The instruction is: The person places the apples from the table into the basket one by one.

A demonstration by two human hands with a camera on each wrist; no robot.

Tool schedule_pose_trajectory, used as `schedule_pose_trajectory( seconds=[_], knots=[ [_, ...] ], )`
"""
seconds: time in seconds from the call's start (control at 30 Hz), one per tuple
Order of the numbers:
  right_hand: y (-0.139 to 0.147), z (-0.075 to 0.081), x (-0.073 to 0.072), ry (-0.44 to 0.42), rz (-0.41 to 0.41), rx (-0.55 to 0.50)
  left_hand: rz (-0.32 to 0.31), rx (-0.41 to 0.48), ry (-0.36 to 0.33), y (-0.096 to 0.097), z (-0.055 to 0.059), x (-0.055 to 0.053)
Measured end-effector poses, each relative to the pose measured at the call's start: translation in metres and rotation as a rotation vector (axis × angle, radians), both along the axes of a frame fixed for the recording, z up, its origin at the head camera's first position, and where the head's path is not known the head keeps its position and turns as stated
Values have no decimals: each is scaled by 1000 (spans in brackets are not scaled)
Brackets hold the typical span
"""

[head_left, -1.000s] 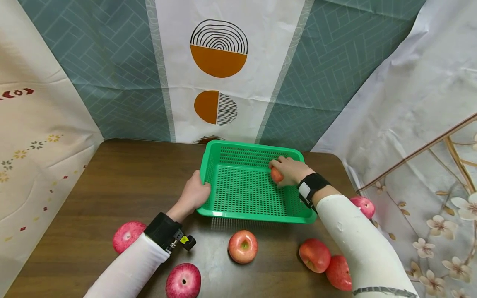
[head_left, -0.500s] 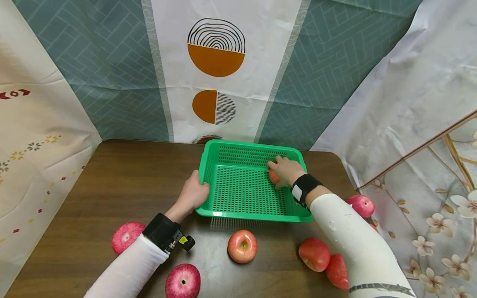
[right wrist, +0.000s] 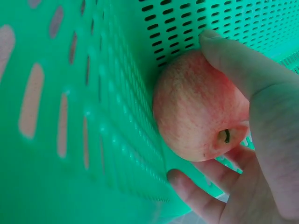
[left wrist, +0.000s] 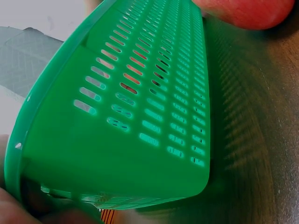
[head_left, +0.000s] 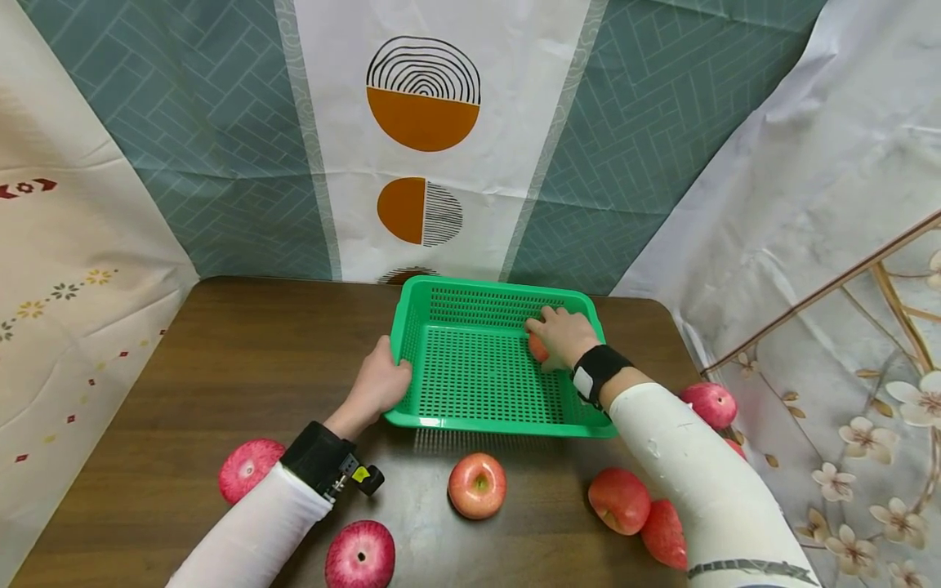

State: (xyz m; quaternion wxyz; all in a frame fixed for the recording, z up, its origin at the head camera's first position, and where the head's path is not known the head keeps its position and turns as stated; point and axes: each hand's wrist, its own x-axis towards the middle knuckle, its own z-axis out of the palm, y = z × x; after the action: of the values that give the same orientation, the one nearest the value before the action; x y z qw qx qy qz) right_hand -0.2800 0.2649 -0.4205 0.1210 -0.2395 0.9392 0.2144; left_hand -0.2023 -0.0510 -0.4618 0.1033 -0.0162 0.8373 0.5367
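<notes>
A green perforated plastic basket sits on the brown table. My left hand grips its left rim; in the left wrist view the basket's wall fills most of the picture and only bits of fingers show at the lower left corner. Inside the basket, near its right end, my right hand holds a red apple. The right wrist view has this apple between the thumb and curled fingers of the hand, stem toward the palm, close to the basket's side wall.
In front of the basket lies a red apple, with two more apples touching at the right. Dark pink fruits rest at left, front and right edge. Patterned cloths hang behind and beside the table.
My right hand and forearm have shifted slightly left with the apple. The left hand keeps its grip on the rim. The whole head view has drifted a little.
</notes>
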Motion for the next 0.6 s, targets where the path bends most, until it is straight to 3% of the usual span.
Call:
schedule_pose_trajectory(
  seconds=[0.37,0.6],
  knots=[
    [8,4,3,-4,-20,-89,-6,-6,2,1,2,0],
    [13,23,5,-61,-65,-237,-9,14,-8,0,2,0]
  ],
)
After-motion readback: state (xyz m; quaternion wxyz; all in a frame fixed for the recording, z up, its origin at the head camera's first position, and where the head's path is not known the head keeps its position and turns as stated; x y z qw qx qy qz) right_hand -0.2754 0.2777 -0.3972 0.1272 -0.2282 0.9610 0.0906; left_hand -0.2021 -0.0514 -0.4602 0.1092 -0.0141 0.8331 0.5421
